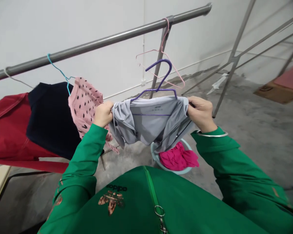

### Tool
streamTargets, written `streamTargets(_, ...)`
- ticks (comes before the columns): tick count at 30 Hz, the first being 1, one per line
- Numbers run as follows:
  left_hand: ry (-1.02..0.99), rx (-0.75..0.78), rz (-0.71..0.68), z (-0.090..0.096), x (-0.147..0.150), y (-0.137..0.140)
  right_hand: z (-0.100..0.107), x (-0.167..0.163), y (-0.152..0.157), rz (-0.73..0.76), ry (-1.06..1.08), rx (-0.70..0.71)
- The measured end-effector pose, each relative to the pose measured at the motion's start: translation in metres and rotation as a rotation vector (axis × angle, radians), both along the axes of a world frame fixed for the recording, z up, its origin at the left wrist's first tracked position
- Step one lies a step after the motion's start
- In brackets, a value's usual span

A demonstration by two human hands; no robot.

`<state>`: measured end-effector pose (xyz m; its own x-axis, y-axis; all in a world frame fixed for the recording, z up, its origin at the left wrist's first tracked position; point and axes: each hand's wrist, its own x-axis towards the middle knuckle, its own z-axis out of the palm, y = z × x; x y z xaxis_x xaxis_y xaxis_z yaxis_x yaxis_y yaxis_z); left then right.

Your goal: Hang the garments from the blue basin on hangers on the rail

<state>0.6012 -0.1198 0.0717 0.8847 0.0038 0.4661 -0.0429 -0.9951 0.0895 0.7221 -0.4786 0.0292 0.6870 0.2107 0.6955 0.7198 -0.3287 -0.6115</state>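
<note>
A light grey shirt point(151, 125) is stretched out in front of me on a purple hanger point(166, 76). My left hand point(104, 113) is closed on the shirt's left shoulder, and my right hand point(202, 112) grips its right shoulder. The hanger's hook sticks up above the neckline, apart from the metal rail point(95, 44). Its lower bar shows across the inside of the collar. Behind it, a pink hanger point(146, 52) with no garment hangs from the rail.
Left on the rail hang a spotted pink top point(84, 100), a dark navy garment point(51, 117) and a red garment point(8, 136). Below the shirt, a pale blue basin point(156, 159) holds bright pink cloth point(177, 157). A cardboard box point(278, 91) and metal frame legs point(230, 63) are at right.
</note>
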Motion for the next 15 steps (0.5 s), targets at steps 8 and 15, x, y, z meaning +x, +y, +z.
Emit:
streamTargets(8,-0.198,0.037,0.211,0.02,-0.006,-0.001,0.014,0.0,-0.007,0.193,0.112,-0.045)
streamTargets(15,-0.236,0.027,0.217,0.031,-0.013,0.005,0.02,-0.004,-0.019,0.395,0.246,-0.067)
